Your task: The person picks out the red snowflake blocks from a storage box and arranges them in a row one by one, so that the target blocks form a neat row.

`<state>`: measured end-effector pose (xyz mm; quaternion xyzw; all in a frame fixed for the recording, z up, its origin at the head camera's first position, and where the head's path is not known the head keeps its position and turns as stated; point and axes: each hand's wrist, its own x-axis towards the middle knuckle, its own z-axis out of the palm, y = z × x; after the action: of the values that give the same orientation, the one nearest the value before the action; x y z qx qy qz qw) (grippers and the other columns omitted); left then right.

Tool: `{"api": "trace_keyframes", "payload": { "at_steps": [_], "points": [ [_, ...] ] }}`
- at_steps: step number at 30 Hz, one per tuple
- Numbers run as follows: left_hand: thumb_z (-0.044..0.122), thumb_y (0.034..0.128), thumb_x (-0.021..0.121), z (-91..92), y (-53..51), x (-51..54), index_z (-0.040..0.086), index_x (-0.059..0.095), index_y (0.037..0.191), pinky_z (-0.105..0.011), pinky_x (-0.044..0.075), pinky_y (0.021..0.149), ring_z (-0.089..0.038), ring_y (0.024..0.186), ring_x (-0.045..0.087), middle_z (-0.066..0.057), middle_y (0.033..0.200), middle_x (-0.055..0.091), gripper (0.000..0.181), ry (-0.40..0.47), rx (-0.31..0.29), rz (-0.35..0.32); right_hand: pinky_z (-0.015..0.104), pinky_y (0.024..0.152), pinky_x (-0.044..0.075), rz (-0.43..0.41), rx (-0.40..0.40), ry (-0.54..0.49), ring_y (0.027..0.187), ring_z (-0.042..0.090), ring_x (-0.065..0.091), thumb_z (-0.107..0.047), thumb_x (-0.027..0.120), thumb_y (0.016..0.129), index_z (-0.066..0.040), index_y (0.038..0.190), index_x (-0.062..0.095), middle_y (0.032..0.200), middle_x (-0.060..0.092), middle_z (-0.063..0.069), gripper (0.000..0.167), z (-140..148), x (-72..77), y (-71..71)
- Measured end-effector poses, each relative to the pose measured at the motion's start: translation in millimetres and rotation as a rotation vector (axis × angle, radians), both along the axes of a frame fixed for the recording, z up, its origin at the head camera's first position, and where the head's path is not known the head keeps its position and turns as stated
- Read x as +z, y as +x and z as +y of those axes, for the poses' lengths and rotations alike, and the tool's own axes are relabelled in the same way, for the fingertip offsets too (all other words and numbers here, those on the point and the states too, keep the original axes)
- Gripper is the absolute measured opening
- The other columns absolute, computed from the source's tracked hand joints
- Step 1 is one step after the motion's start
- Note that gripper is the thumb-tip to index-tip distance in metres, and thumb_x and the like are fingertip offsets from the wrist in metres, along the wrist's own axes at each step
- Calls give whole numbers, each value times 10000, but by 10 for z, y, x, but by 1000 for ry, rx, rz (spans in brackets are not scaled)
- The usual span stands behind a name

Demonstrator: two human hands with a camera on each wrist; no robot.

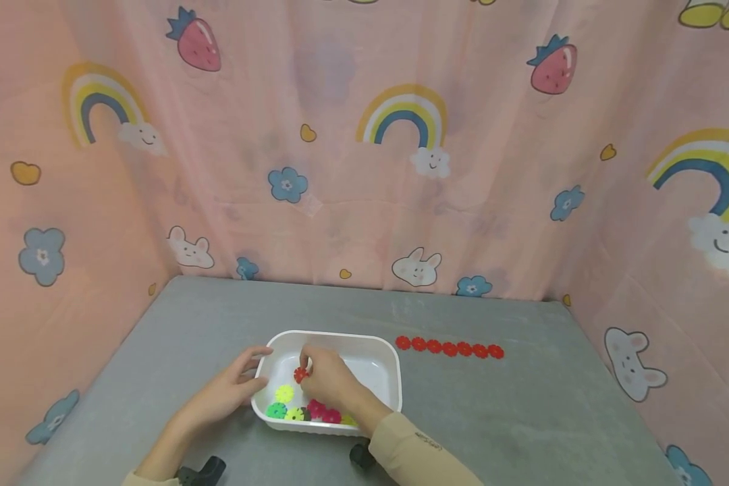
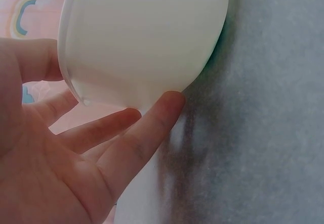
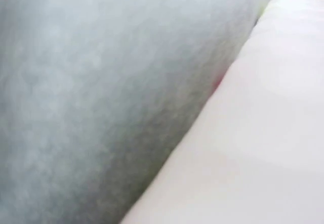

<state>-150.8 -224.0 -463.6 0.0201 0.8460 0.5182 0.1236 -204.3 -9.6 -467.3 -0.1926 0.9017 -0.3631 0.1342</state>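
In the head view, my right hand (image 1: 327, 378) reaches into a white plastic tray (image 1: 395, 378) and pinches a red snowflake disc (image 1: 300, 374) above its floor. At the tray's left end my left hand (image 1: 227, 386) holds the rim. The left wrist view shows the fingers (image 2: 147, 138) of this hand against the outside wall, with other fingertips hidden behind the rim. Loose discs lie along the tray's near side: yellow (image 1: 284, 393), green (image 1: 276, 410) and dark pink (image 1: 331, 416). The right wrist view shows only the tray's outer wall (image 3: 263, 133), not the hand.
Several red snowflake discs (image 1: 449, 348) lie in a row on the grey table (image 1: 510, 412), right of the tray. A pink patterned curtain (image 1: 340, 223) encloses the table's back and sides. Dark wrist camera mounts (image 1: 209, 470) are on both wrists.
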Motion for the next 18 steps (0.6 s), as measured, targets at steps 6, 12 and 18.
{"api": "trace_keyframes", "payload": {
  "at_steps": [6,12,18],
  "points": [
    [200,1010,620,10,0,11,148,406,1490,-573,551,920,-546,1352,436,-320,1515,386,528,-1,-1,-1,249,549,512,-34,11,-94,660,132,576,-56,745,864,-160,971,571,778,593,-27,228,71,82,50],
    [203,1013,618,24,-4,25,138,398,1493,-570,553,917,-548,1350,436,-328,1511,383,532,0,-11,-2,240,535,487,-30,45,-131,649,137,555,-36,711,858,-151,982,576,799,587,4,216,179,225,118],
    [220,1010,627,0,-12,-10,147,401,1494,-572,548,926,-542,1352,438,-314,1515,389,539,-21,-3,-8,231,551,474,53,57,-89,654,126,540,-32,693,849,-161,980,586,774,572,-10,213,337,340,133]
  ]
}}
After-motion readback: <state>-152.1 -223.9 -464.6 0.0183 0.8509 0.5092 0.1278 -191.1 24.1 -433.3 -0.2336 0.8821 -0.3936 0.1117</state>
